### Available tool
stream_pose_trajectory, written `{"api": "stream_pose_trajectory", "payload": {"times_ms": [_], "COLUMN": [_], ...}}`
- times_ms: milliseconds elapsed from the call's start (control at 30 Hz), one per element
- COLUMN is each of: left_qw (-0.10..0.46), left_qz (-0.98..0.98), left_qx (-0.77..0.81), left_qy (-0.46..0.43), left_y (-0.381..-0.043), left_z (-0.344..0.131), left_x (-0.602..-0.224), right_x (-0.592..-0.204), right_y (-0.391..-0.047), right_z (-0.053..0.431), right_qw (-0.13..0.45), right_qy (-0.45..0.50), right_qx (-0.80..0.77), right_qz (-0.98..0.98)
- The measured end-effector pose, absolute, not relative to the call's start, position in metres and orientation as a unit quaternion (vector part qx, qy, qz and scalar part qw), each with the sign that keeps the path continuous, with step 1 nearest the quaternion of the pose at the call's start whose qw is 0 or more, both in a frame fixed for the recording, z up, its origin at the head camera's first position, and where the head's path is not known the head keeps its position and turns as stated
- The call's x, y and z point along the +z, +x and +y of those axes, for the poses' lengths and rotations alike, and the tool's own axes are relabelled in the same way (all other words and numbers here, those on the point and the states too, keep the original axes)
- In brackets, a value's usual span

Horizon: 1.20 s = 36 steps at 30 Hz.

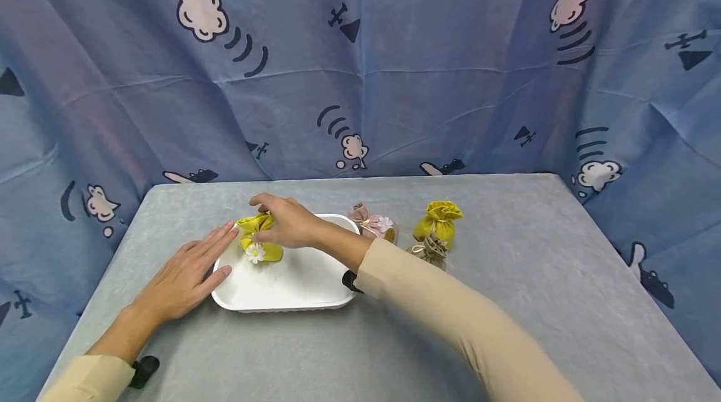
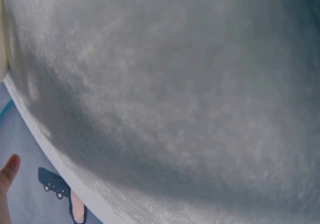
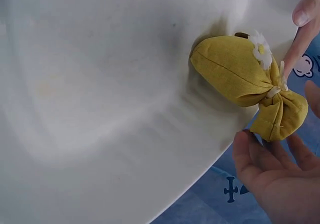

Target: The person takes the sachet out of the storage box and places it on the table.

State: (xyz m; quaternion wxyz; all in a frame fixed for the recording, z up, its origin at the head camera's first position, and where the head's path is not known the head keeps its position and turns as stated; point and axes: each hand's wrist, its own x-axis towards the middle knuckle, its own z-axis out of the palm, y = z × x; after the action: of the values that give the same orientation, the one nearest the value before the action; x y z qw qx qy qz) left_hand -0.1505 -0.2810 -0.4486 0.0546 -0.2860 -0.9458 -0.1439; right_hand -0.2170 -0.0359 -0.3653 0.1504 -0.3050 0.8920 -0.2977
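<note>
A yellow drawstring pouch [image 1: 275, 253] with a white flower lies at the left end of a white tray [image 1: 304, 286]. My right hand [image 1: 290, 221] reaches over the tray to the pouch's gathered top. In the right wrist view, the right hand's fingers [image 3: 250, 156] are loosely bent beside the ruffled end of the yellow pouch [image 3: 227, 66], with the thumb apart on the other side. My left hand [image 1: 183, 277] rests at the tray's left rim, its fingers extended. Only one fingertip [image 2: 11, 166] of the left hand shows in the left wrist view.
Right of the tray sit a pink pouch [image 1: 368, 221] with a white flower, another yellow pouch [image 1: 439, 223] and a brown pouch [image 1: 432, 252]. They stand close together on the grey table [image 1: 535, 264]. A blue patterned curtain [image 1: 394, 45] hangs behind the table.
</note>
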Motion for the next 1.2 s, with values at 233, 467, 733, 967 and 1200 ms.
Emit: {"api": "stream_pose_trajectory", "payload": {"times_ms": [233,467,733,967,1200], "left_qw": [0.072,0.087,0.090,0.090,0.086], "left_qz": [-0.941,-0.933,-0.932,-0.932,-0.935], "left_qx": [-0.151,-0.156,-0.154,-0.155,-0.158], "left_qy": [-0.295,-0.312,-0.315,-0.315,-0.306], "left_y": [-0.1505,-0.1512,-0.1507,-0.1510,-0.1503], "left_z": [-0.2818,-0.2828,-0.2825,-0.2825,-0.2814], "left_x": [-0.4506,-0.4494,-0.4493,-0.4498,-0.4501], "right_x": [-0.3657,-0.3666,-0.3724,-0.3724,-0.3723], "right_y": [-0.2189,-0.2178,-0.2181,-0.2173,-0.2168], "right_z": [-0.0386,-0.0382,-0.0376,-0.0354,-0.0330], "right_qw": [0.154,0.162,0.137,0.137,0.137], "right_qy": [-0.330,-0.327,-0.339,-0.339,-0.334], "right_qx": [-0.292,-0.280,-0.294,-0.291,-0.307], "right_qz": [0.884,0.888,0.883,0.884,0.881]}}
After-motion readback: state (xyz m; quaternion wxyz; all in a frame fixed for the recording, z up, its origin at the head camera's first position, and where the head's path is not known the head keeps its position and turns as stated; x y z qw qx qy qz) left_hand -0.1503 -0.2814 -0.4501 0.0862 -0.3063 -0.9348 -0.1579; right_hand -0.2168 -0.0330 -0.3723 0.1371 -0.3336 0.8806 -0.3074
